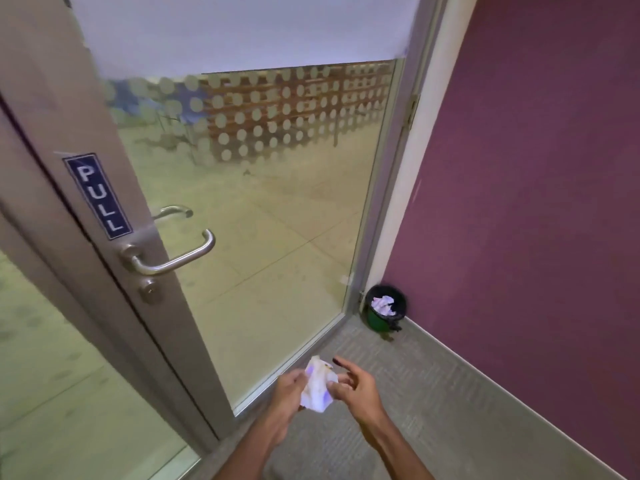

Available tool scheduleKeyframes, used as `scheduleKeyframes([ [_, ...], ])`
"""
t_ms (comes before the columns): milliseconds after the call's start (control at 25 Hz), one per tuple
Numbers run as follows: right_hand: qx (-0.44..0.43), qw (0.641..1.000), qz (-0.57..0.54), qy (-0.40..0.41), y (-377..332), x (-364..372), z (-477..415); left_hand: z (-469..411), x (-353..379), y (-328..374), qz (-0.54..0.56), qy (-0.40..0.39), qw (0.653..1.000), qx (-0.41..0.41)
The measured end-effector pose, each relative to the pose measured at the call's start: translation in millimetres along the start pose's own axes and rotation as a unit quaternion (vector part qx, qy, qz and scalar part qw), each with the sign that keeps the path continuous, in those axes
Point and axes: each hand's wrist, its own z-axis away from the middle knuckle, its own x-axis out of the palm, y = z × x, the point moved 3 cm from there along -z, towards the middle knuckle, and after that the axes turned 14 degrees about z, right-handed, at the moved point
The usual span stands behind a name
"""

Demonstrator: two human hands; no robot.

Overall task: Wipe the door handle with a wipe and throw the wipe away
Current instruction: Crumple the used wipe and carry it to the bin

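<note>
A purple wall fills the right side, meeting a glass door with a metal frame and a blue PULL sign. Grey carpet covers the floor. In the corner stands a small green bin with a black liner, crumpled paper inside. The steel door handle juts out level, nothing touching it. Low in view, the left hand and right hand hold a crumpled white wipe between them, right fingers loosely spread.
</note>
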Motion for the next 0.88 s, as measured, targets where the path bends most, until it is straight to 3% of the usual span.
scheduleKeyframes([
  [160, 0.037, 0.996, -0.073, 0.031, 23.9, -71.0, -25.7, -23.2, 80.0, -5.5, -0.055, 0.009, 0.997, 0.047],
  [280, 0.055, 0.990, -0.122, 0.054, 33.9, -116.6, -39.2, -39.3, 129.8, -11.8, -0.122, -0.055, 0.990, 0.047],
  [440, 0.068, 0.988, -0.105, 0.093, 43.0, -171.9, -52.6, -66.8, 185.9, -24.9, -0.239, -0.106, 0.965, 0.033],
  [600, 0.056, 0.987, 0.055, 0.142, 43.0, -211.7, -75.2, -105.8, 228.3, -27.0, -0.306, -0.128, 0.941, 0.067],
  [720, 0.015, 0.958, 0.221, 0.180, 34.2, -235.9, -98.2, -132.2, 257.7, -24.1, -0.313, -0.138, 0.936, 0.086],
  [880, -0.014, 0.937, 0.321, 0.135, 20.2, -253.6, -151.0, -182.5, 291.7, -12.4, -0.306, -0.128, 0.939, 0.095],
])
